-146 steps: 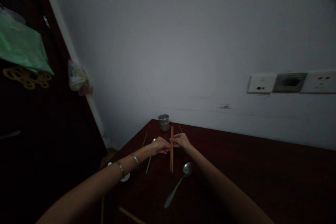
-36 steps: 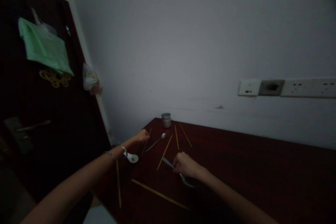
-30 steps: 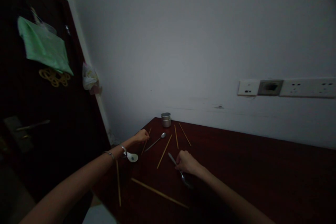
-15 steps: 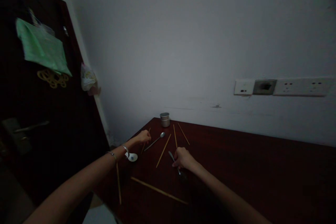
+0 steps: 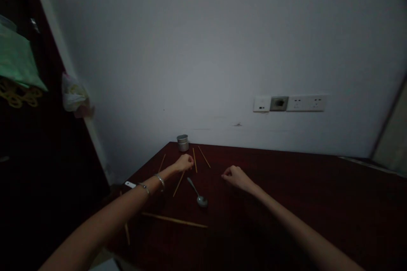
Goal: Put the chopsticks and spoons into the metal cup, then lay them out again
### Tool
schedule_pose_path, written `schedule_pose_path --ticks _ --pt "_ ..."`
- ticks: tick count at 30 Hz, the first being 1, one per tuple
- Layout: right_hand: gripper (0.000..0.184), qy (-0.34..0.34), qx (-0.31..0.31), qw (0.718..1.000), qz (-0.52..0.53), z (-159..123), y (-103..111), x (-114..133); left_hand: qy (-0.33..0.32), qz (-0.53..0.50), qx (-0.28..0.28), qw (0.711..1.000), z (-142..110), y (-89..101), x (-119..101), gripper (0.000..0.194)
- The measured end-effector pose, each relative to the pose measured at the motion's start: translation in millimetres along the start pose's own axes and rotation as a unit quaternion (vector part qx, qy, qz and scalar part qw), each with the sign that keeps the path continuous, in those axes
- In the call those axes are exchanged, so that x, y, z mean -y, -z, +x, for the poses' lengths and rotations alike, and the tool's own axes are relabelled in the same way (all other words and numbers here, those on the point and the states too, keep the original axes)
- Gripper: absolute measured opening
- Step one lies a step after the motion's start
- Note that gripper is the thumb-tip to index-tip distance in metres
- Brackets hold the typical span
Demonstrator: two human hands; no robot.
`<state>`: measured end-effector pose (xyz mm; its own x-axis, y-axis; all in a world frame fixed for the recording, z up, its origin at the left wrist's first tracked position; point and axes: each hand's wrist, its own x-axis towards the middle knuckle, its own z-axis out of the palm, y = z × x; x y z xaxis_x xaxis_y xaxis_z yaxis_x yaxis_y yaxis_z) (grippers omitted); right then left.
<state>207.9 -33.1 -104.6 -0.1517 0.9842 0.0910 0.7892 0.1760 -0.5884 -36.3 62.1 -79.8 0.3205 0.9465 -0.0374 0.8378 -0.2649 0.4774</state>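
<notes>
My left hand (image 5: 184, 163) reaches across the table with its fingers curled closed, palm side down. A wooden chopstick (image 5: 178, 184) runs up under this hand, its far end hidden there; whether the fingers grip it, I cannot make out. Just beyond the fingertips lies a second chopstick (image 5: 195, 161). My right hand (image 5: 237, 177) is low over the tabletop on the right, fingers curled together, nothing visible in them. Between the hands and nearer me rests a metal spoon (image 5: 201, 200), untouched. A white spoon (image 5: 130, 184) is partly covered by my left forearm.
A small metal cup (image 5: 182, 143) stands at the table's far left corner by the wall. More chopsticks lie about: one in front (image 5: 174, 220), one at left (image 5: 127, 233), one at the back (image 5: 204, 157). Wall sockets (image 5: 289, 103) are above the dark red table (image 5: 286, 203).
My right hand has left the metal spoon and moved right. My left hand has moved right, off the leftmost far chopstick. A long-handled spoon is now out of sight. The view has turned right.
</notes>
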Motion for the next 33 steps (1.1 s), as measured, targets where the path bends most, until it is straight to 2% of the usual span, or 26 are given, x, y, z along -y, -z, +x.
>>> schedule_pose_path --ticks 5,10,14,18,24,28,33 --pt "0.022 -0.024 -0.071 0.997 -0.032 -39 29 -41 -0.082 0.045 -0.029 0.995 14 -37.3 -46 0.020" --pt "0.026 -0.055 -0.107 0.990 -0.069 -78 43 -79 -0.188 0.093 -0.077 0.975 23 -87.0 -92 0.024" --pt "0.029 -0.087 -0.129 0.981 -0.118 -105 50 -105 -0.188 0.089 -0.085 0.975 26 -130.4 -127 0.026" --pt "0.030 -0.091 -0.142 0.971 -0.170 -125 56 -123 -0.176 0.093 -0.095 0.975 27 -160.6 -152 0.028" --pt "0.039 -0.076 -0.141 0.962 -0.221 -127 63 -150 -0.194 0.134 -0.129 0.963 28 -181.0 -160 0.031" --pt "0.044 -0.085 -0.138 0.956 -0.245 -117 65 -162 -0.208 0.150 -0.140 0.956 34 -185.2 -160 0.033" --pt "0.042 -0.098 -0.138 0.950 -0.262 -111 63 -164 -0.197 0.145 -0.138 0.960 42 -186.4 -157 0.035"
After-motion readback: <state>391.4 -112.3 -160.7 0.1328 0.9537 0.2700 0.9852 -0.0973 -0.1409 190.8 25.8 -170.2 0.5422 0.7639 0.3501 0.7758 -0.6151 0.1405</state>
